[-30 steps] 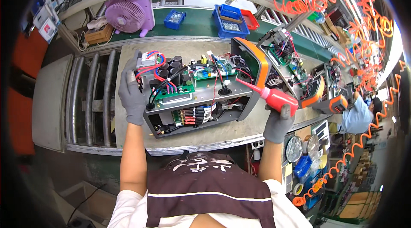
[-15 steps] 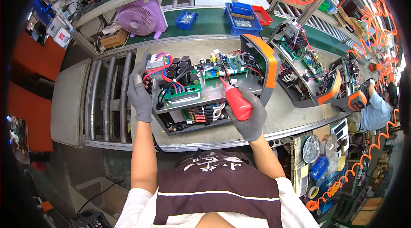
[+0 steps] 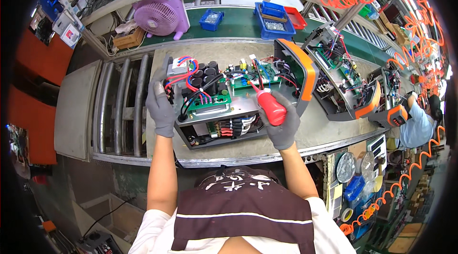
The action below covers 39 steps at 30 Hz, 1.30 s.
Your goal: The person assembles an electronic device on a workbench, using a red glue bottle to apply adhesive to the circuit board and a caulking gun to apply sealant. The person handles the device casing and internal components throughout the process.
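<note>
Knit cloth, glossy plastic and bare metal at the bench.
Both hands, left hand point(image 3: 161, 106) and right hand point(image 3: 282, 125), wear matt grey knit gloves; the red squeeze bottle point(image 3: 270, 106) looks smooth, glossy plastic; at ten o'clock from it, the open machine chassis point(image 3: 224, 111) shows dull sheet metal and an orange plastic end panel point(image 3: 301, 70).

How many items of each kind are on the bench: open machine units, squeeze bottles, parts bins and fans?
Open machine units with orange panels: 3
Red squeeze bottle, held in the right hand: 1
Parts bins: 3
Purple fan: 1
Total: 8

Fan point(image 3: 162, 14) behind open chassis point(image 3: 229, 96) on bench point(image 3: 324, 130)
</note>
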Each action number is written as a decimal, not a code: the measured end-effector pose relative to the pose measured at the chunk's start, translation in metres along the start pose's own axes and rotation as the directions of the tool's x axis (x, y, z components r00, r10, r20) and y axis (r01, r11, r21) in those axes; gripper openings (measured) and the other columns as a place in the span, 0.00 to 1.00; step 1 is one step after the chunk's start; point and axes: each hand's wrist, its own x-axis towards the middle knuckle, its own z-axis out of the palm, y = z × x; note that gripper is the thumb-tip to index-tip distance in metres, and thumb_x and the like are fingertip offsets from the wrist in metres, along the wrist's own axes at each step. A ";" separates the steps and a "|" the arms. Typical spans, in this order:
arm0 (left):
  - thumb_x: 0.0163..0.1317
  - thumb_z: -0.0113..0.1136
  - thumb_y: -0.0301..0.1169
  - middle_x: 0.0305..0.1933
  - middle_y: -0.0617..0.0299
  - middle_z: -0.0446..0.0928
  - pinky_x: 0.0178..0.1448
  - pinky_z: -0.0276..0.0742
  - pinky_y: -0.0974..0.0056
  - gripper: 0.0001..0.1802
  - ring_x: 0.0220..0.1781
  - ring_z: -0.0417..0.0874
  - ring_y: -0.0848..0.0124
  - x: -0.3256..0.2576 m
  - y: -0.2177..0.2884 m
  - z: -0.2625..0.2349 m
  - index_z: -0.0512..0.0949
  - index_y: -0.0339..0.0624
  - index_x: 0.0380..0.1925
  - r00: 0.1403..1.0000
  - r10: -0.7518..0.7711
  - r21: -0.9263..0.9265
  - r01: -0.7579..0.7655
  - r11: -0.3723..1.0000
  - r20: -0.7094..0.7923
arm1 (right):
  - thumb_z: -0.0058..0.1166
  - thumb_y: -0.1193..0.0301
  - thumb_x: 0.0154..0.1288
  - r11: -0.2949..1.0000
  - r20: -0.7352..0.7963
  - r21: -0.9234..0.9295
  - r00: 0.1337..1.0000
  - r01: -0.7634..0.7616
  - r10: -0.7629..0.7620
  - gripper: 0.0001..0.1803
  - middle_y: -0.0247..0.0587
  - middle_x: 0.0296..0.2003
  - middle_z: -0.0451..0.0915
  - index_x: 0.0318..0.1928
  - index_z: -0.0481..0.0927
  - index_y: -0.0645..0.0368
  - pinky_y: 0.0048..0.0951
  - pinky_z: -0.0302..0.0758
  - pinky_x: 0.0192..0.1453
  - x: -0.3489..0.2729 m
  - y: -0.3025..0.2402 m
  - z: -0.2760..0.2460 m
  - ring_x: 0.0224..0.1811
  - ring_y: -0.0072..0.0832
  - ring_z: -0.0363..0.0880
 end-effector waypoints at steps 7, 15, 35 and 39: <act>0.72 0.36 0.33 0.55 0.51 0.76 0.64 0.66 0.61 0.21 0.58 0.75 0.63 -0.002 -0.005 0.000 0.74 0.31 0.52 0.999 -0.041 -0.093 0.042 0.995 0.011 | 0.70 0.76 0.49 0.999 -0.007 0.000 0.999 -0.033 0.033 0.28 0.50 0.47 0.81 0.52 0.74 0.64 0.33 0.78 0.51 -0.003 -0.001 -0.001 0.47 0.38 0.82; 0.73 0.35 0.35 0.58 0.49 0.73 0.66 0.65 0.61 0.22 0.61 0.73 0.62 0.000 -0.011 -0.001 0.72 0.30 0.54 1.000 -0.012 -0.051 0.012 0.999 0.014 | 0.69 0.77 0.50 1.000 -0.025 0.020 1.000 -0.011 0.012 0.26 0.50 0.45 0.81 0.51 0.74 0.65 0.32 0.78 0.51 -0.005 0.005 0.001 0.45 0.37 0.83; 0.73 0.36 0.34 0.57 0.50 0.75 0.66 0.64 0.62 0.21 0.60 0.73 0.63 0.001 -0.006 -0.001 0.73 0.31 0.53 0.999 -0.033 0.006 0.033 0.999 -0.003 | 0.72 0.74 0.44 0.998 -0.071 -0.045 0.997 0.041 -0.044 0.31 0.49 0.46 0.81 0.50 0.72 0.60 0.35 0.80 0.45 -0.010 0.017 0.002 0.42 0.43 0.83; 0.72 0.37 0.33 0.55 0.51 0.77 0.63 0.67 0.62 0.20 0.57 0.76 0.63 0.003 -0.003 0.001 0.75 0.31 0.51 1.000 0.013 0.011 -0.013 1.000 -0.017 | 0.72 0.74 0.44 0.997 -0.072 -0.053 0.996 0.051 -0.055 0.31 0.49 0.46 0.81 0.51 0.72 0.61 0.34 0.79 0.45 -0.009 0.014 0.001 0.42 0.42 0.83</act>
